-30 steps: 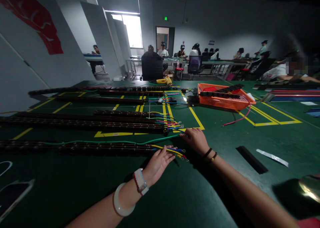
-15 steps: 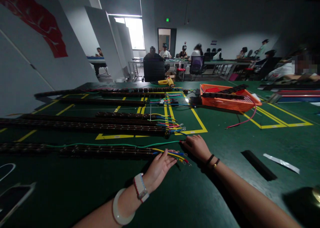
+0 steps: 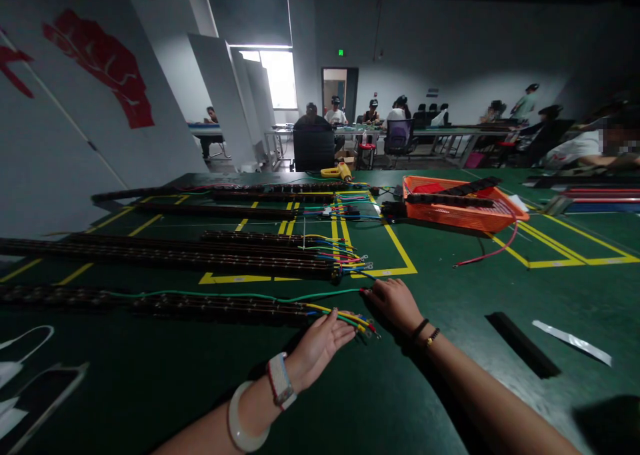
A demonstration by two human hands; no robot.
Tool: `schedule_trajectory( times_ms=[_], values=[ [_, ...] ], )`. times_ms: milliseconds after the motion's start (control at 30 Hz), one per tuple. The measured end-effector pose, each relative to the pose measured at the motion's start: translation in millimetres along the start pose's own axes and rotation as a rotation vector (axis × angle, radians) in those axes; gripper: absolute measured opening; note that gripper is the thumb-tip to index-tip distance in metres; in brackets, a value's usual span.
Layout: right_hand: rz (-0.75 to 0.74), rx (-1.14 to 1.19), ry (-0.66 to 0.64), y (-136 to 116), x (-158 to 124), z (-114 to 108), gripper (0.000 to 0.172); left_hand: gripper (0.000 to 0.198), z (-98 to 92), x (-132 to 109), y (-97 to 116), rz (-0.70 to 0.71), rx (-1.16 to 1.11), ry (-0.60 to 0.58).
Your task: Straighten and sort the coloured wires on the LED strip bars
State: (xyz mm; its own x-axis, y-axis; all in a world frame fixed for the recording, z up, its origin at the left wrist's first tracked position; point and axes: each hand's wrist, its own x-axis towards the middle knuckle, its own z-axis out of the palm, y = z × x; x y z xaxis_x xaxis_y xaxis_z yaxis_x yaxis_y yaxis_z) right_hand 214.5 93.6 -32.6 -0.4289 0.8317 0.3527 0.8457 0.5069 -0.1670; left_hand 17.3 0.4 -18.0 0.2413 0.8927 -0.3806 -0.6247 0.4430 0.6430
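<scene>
A long dark bundled harness lies across the green table, ending in yellow, blue, green and red wires with ring terminals. My left hand rests palm-down at that wire end, fingers stretched onto the wires. My right hand lies just right of the wire tips, fingers curled down near the end of a long green wire. What its fingertips pinch, if anything, is hidden.
More dark harnesses lie in rows behind, over yellow floor-tape lines. An orange basket stands at back right, a red wire trailing from it. A black strip and a white strip lie at right. Several people sit at far tables.
The view has tilted and shifted a little. Both hands stay at the wire ends; the right hand has slid slightly nearer the coloured wires.
</scene>
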Motion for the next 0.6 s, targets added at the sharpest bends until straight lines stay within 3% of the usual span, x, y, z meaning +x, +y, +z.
schedule_trajectory(
  times_ms=[133, 367, 600],
  values=[
    [-0.05, 0.082, 0.07, -0.9, -2.8, -7.6, 0.04, 0.009, 1.2, 0.4, 1.4, 0.0, -0.01, -0.007],
    [-0.622, 0.11, 0.049, -13.3, -21.3, -29.9, 0.044, 0.012, 0.2, 1.5, 1.2, -0.008, 0.01, -0.028],
    [-0.822, -0.015, 0.018, -18.4, -24.5, -38.5, 0.038, 0.014, -3.4, 3.5, 0.1, 0.007, 0.012, -0.092]
  ],
)
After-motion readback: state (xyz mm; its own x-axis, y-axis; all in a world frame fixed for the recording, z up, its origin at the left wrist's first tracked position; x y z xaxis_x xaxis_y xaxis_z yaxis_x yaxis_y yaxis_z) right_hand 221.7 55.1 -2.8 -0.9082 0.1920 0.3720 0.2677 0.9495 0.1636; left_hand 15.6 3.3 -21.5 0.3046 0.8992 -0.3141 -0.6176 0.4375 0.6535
